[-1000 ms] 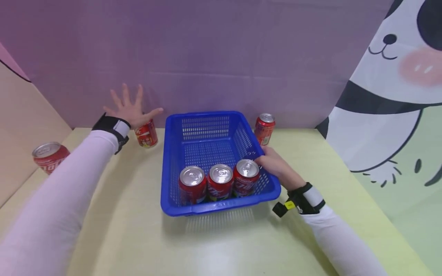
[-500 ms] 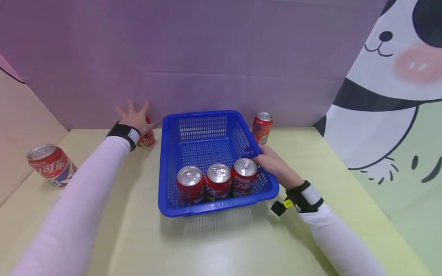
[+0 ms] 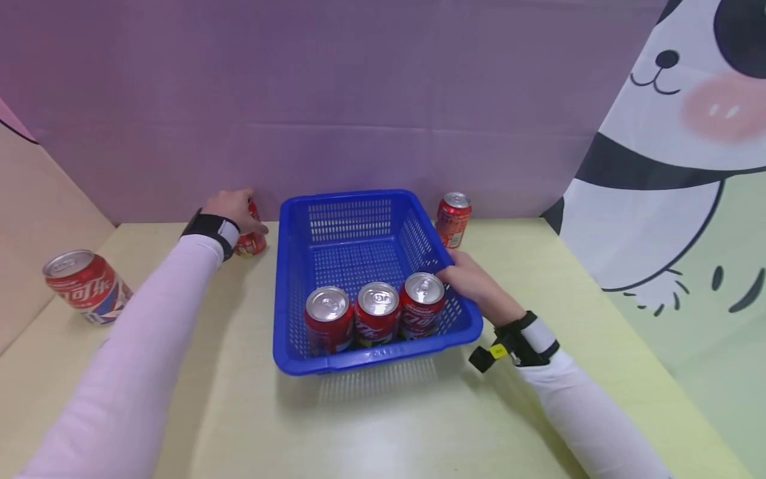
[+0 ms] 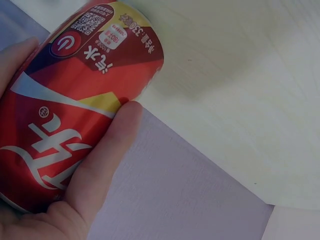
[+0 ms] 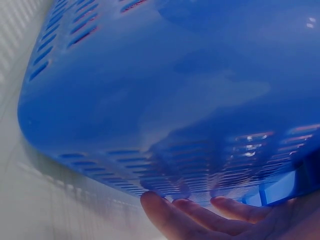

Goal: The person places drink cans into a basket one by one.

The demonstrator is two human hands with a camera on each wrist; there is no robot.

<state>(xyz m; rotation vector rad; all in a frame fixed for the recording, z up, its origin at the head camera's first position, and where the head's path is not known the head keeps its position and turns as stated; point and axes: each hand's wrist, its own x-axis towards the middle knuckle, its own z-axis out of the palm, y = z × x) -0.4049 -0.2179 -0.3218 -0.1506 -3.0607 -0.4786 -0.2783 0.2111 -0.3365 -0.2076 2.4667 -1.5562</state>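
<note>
At the back of the table, my left hand (image 3: 230, 207) holds a red soda can (image 3: 251, 245) upright beside the basket. In the left wrist view, fingers lie along both sides of this soda can (image 4: 65, 107), which bears white lettering and a yellow patch. My right hand (image 3: 475, 283) grips the right rim of a blue plastic basket (image 3: 278, 279), thumb over the edge. The right wrist view has its fingers (image 5: 167, 215) under the perforated basket (image 5: 125, 95). Three red soda cans (image 3: 377, 316) stand in a row along the basket's near side.
Another red soda can (image 3: 453, 221) stands behind the basket's right side, near the purple backdrop (image 3: 347, 86). A further red soda can (image 3: 90, 286) is at the left, partly behind my left sleeve. The pale table (image 3: 359, 426) meets a panda-printed panel (image 3: 652, 213) on the right.
My left hand, spread wide above the back can earlier, has come down and curled its fingers round it. My right hand keeps its hold on the basket.
</note>
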